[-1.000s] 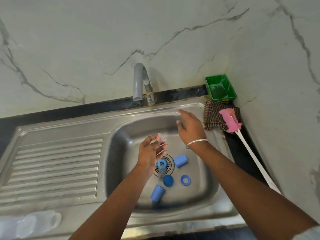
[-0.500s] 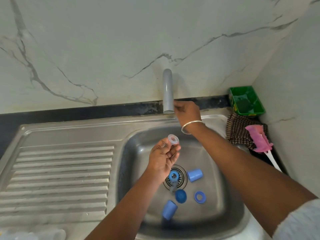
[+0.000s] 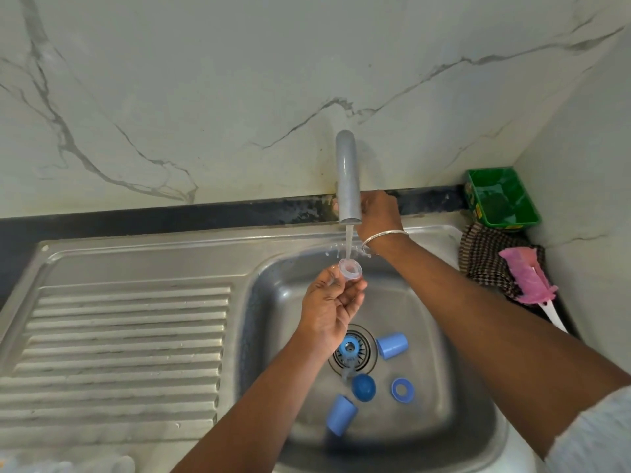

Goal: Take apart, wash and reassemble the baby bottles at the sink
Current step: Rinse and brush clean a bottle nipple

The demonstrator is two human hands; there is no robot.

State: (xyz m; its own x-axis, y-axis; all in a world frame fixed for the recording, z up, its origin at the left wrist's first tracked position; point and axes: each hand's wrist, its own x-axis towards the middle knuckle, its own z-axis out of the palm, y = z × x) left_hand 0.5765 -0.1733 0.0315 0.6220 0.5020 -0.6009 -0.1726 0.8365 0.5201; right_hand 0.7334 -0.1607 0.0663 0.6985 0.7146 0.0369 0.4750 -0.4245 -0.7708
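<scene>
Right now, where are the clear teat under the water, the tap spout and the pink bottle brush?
clear teat (image 3: 349,270), head view, on its round rim.
tap spout (image 3: 347,179), head view, mid-length of the grey pipe.
pink bottle brush (image 3: 524,274), head view, on its pink sponge head.

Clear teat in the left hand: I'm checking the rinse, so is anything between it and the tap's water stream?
Nothing visible is. The stream from the grey tap spout falls straight onto the clear silicone teat, pinched by the left hand; the right hand is behind the spout.
</scene>
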